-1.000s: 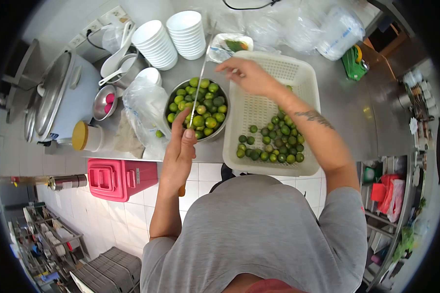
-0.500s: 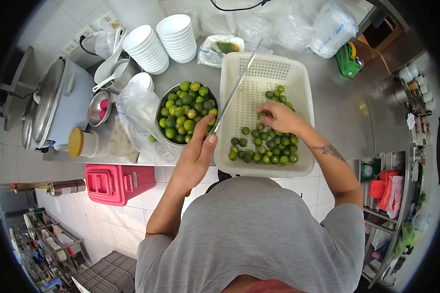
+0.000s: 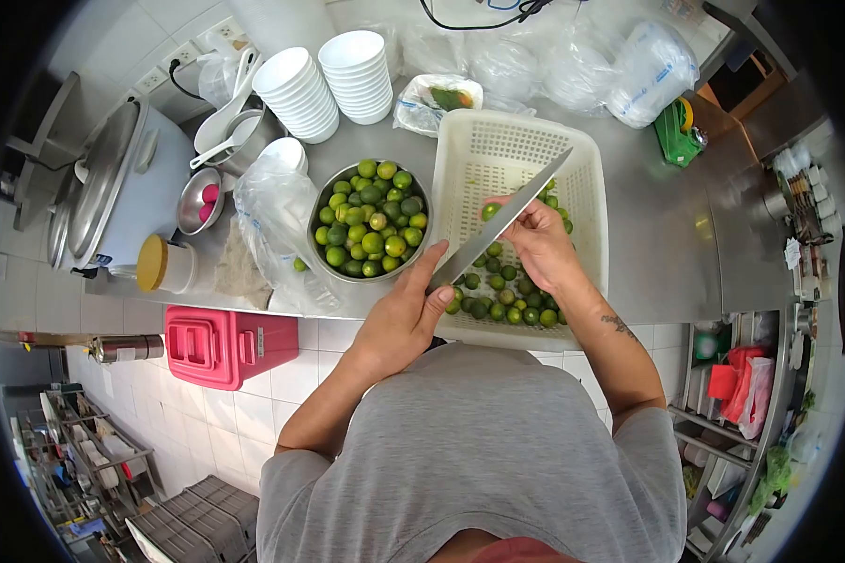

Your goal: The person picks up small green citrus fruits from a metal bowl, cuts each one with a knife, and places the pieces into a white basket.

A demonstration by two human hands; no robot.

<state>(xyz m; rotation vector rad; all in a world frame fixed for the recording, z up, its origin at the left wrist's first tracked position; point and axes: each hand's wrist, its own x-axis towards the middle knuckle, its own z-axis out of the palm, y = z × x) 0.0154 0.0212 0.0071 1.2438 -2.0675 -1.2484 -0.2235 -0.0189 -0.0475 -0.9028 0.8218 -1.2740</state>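
My left hand [image 3: 408,314] is closed round the handle end of a long knife [image 3: 512,214]. The blade slants up and to the right over a white plastic basket [image 3: 591,188]. Just behind the blade, my right hand [image 3: 546,249] pinches a green lime [image 3: 490,211], its fingers partly hidden by the steel. Loose limes [image 3: 507,298] lie on the basket floor below, and some more sit along its right side. To the left, a steel bowl [image 3: 314,239] is heaped with limes [image 3: 371,216], close to my left knuckles.
Stacks of white bowls [image 3: 357,80] stand behind the steel bowl. A clear plastic bag [image 3: 277,225], a cloth [image 3: 241,267] and a yellow-lidded tub [image 3: 164,266] are on the left. Plastic-wrapped bundles [image 3: 652,75] line the back. A pink bin [image 3: 230,347] stands on the floor.
The knife has swung from nearly upright to a rightward slant, its flat side now showing. My right hand has risen from the limes to the blade with a lime. The view shifted slightly.
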